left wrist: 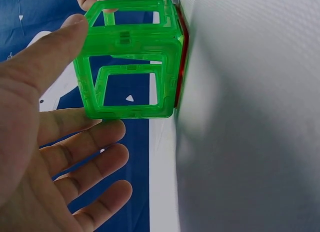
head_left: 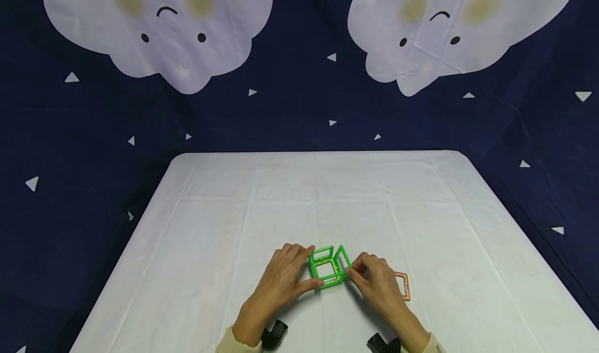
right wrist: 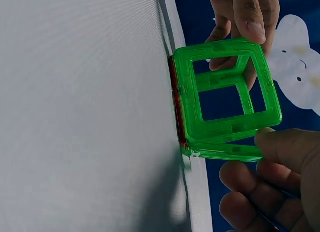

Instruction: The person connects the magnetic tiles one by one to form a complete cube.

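On the white table stands an open-topped box of green see-through magnetic tile frames [head_left: 331,282]. Its base has a red tile [left wrist: 183,57], seen edge-on against the tabletop in both wrist views. My left hand [head_left: 281,277] holds the box's left side, thumb at the near corner and index finger at the far one; its other fingers are spread. With thumb and fingers, my right hand [head_left: 380,284] pinches the right-hand green tile [right wrist: 230,151]. That tile leans outward, leaving a gap at the far corner.
An orange square tile frame [head_left: 406,287] lies flat just right of my right hand, partly covered by it. White cloth [head_left: 299,202] with fold creases covers the table. Behind hangs a dark blue curtain [head_left: 299,114] with clouds and triangles.
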### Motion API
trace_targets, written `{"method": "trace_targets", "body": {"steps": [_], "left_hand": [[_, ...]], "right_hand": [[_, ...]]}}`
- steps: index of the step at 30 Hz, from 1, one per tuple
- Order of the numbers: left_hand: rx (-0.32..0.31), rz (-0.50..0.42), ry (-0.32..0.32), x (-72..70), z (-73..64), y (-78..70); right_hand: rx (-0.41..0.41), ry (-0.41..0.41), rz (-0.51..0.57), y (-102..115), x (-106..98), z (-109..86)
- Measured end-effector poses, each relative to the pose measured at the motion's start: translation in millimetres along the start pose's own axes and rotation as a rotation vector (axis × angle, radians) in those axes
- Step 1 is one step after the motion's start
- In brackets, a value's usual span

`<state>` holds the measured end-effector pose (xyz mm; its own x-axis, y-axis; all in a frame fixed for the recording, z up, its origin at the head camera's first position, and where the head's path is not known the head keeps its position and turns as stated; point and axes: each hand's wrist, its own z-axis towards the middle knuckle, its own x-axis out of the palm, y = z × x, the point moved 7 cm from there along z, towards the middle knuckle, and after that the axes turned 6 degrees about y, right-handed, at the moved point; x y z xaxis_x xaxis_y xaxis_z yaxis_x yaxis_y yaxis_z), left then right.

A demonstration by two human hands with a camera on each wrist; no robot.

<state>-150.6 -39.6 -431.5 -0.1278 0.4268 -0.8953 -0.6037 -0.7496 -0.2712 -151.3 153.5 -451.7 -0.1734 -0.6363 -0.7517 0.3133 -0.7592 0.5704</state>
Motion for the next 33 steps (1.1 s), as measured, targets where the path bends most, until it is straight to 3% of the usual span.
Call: {"method": "trace_targets", "body": {"steps": [21, 25, 33], "left_hand": [[-0.021, -0.026, 0.020, 1.2, 0.1, 0.8], [-0.031, -0.037, 0.034, 1.6, 0.2, 1.3], [-0.038, -0.067, 0.036, 0.8, -0.9, 5.0]], "right_hand": [[-0.107, -0.016, 0.045, 3.5, -0.9, -1.0], [-0.155, 0.055, 0.066, 4.7, 2.0, -1.0], [-0.198, 0.303, 0.094, 1.9, 12.1, 0.4]]}}
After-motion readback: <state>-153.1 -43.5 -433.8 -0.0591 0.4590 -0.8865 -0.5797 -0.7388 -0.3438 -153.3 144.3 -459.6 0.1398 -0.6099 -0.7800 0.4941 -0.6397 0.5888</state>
